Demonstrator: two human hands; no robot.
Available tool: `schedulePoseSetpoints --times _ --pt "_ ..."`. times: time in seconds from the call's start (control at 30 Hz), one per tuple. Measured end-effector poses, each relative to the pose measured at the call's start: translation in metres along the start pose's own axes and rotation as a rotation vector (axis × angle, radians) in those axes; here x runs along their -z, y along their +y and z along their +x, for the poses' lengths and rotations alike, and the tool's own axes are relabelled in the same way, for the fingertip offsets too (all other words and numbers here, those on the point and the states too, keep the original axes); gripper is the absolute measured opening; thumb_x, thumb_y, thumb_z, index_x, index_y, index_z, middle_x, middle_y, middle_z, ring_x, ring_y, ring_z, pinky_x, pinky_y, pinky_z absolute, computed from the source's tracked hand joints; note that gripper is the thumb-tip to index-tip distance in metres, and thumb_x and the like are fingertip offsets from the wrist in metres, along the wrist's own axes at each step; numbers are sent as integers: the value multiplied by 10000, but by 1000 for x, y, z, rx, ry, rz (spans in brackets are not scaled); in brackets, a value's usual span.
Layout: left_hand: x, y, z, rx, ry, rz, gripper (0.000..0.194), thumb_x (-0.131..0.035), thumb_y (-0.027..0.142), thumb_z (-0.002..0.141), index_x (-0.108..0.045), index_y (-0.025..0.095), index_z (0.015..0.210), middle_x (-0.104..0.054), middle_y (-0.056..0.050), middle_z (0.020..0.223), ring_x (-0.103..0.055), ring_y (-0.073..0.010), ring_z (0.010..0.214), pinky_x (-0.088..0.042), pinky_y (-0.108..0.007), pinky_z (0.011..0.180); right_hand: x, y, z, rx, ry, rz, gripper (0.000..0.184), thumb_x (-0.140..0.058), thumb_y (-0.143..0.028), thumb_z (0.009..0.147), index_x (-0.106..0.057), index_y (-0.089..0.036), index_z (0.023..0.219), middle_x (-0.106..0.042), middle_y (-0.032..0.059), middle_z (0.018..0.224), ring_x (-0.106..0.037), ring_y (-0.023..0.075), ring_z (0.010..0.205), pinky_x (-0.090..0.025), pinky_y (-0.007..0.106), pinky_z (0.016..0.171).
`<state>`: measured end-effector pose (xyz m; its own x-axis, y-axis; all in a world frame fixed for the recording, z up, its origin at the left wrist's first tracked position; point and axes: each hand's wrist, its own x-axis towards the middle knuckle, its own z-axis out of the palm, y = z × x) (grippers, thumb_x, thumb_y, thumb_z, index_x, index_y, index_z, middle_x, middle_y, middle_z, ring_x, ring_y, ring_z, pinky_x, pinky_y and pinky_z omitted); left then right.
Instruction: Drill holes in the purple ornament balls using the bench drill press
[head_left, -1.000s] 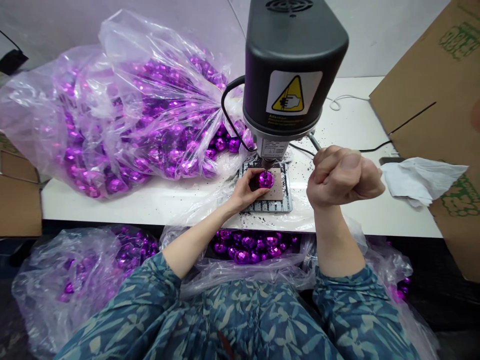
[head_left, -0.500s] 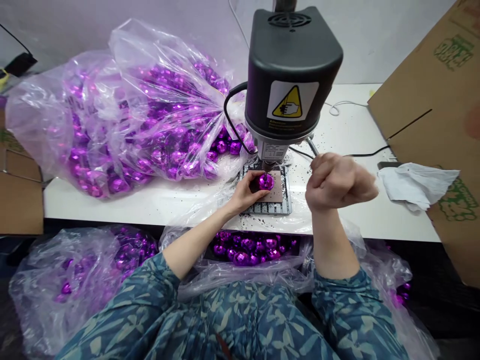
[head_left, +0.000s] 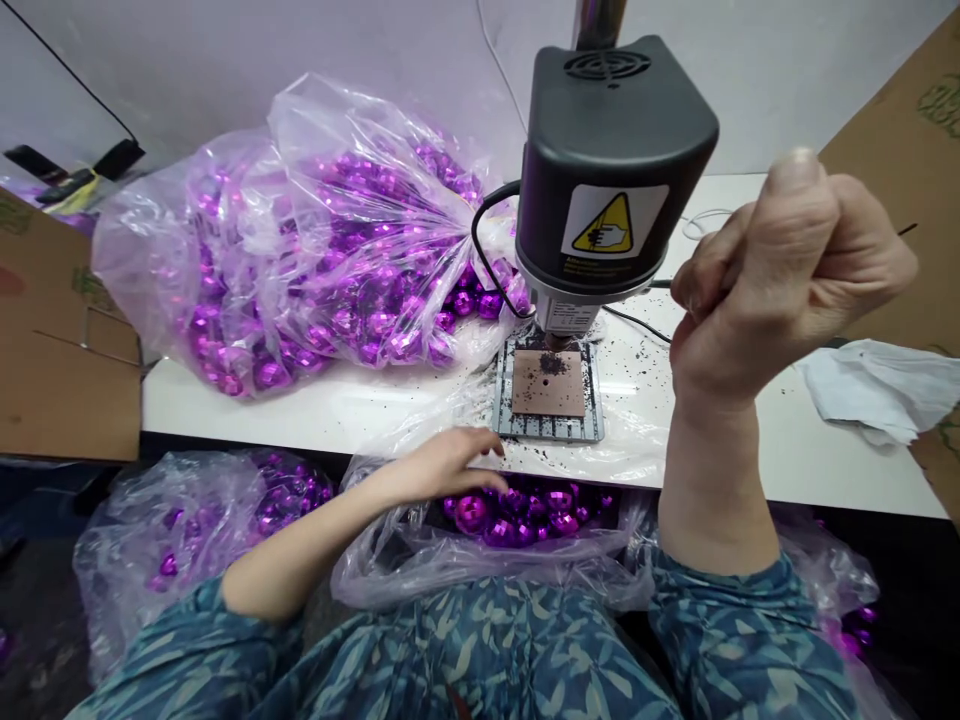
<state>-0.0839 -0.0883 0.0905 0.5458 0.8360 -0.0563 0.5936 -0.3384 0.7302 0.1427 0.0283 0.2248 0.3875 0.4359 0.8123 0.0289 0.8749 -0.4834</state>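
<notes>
Well up beside the black-housed bench drill [head_left: 615, 150], the person's right hand [head_left: 780, 280] is clenched into a tight fist around a thin dark rod [head_left: 661, 284]. The rod runs back toward the drill head and looks like its feed lever, though the fingers hide the exact grip. The left hand [head_left: 442, 465] is open and grasps nothing, its relaxed fingers resting just above shiny purple faceted balls [head_left: 472, 513] in a clear plastic bag [head_left: 480, 570] on the person's lap. That bag sits right below the white bench [head_left: 315, 425], which puts the balls within a short reach. A larger bag of the same balls [head_left: 337, 250] is heaped on the bench. A copper-brown square plate [head_left: 547, 385] lies on a slotted grey metal base [head_left: 547, 428] directly under the spindle, where work would line up with the drill, and black debris [head_left: 553, 364] is scattered across it.
</notes>
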Motion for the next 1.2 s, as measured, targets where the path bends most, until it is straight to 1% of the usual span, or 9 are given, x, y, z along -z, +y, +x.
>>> schedulePoseSetpoints --times 0.1,0.2,0.3,0.4,0.53,0.7,0.8,1.0,1.2 --pt "25 -31 44 23 369 -12 168 -551 302 1000 -686 203 1013 -736 -82 970 -690 -232 857 -572 -384 789 -1 0 0 -2 15 12 537 -649 -453 857 -321 -208 510 -312 -63 383 -315 61 335 -186 311 410" --pt "46 -68 112 89 676 100 224 -544 112 909 -687 166 1073 -707 -151 1122 -668 -309 1057 -532 -507 987 -2 0 0 14 23 32 521 -648 -419 869 -339 -198 512 -317 -65 383 -324 55 333 -189 299 405" --pt "55 -96 166 149 708 118 352 -653 37 756 -697 168 1080 -668 -166 1213 -637 -363 1140 -488 -557 1057 -1 1 0 33 26 35 508 -636 -381 889 -357 -190 509 -329 -64 380 -326 50 335 -201 293 409" --pt "55 -108 188 111 703 107 373 -708 39 702 -712 213 1032 -664 -128 1225 -635 -354 1141 -505 -527 1045 -1 1 -1 30 19 31 513 -628 -365 899 -342 -190 510 -318 -67 381 -332 45 340 -204 285 406" --pt "56 -107 169 134 759 17 306 -764 158 768 -710 209 1065 -671 -114 1139 -674 -302 1037 -556 -472 969 -1 -2 -3 -4 18 35 516 -617 -363 905 -316 -191 523 -307 -69 396 -350 41 349 -200 272 399" --pt "55 -85 112 188 713 -549 391 -630 418 968 -619 221 1305 -723 -102 1024 -688 -172 719 -624 -376 702 -2 -3 -3 -3 27 25 506 -626 -384 889 -328 -200 523 -317 -64 395 -350 50 352 -202 287 410" --pt "42 -68 89 144 625 -746 421 -643 434 963 -611 247 1339 -738 -118 1132 -721 -175 779 -644 -362 698 -3 0 -2 33 35 43 505 -632 -412 873 -335 -205 521 -315 -59 387 -331 60 344 -202 303 414" --pt "4 -50 90 50 402 -806 559 -768 473 876 -600 237 1354 -725 -122 1193 -738 -185 826 -651 -368 719 -3 2 -3 62 38 45 504 -610 -385 882 -310 -194 524 -297 -59 395 -330 48 347 -206 281 418" --pt "-14 -47 103 104 419 -818 619 -834 475 813 -613 211 1327 -737 -80 1048 -669 -134 700 -586 -304 645 -2 -3 -7 67 21 -21 484 -569 -358 912 -297 -191 549 -304 -61 415 -322 41 364 -218 270 423"
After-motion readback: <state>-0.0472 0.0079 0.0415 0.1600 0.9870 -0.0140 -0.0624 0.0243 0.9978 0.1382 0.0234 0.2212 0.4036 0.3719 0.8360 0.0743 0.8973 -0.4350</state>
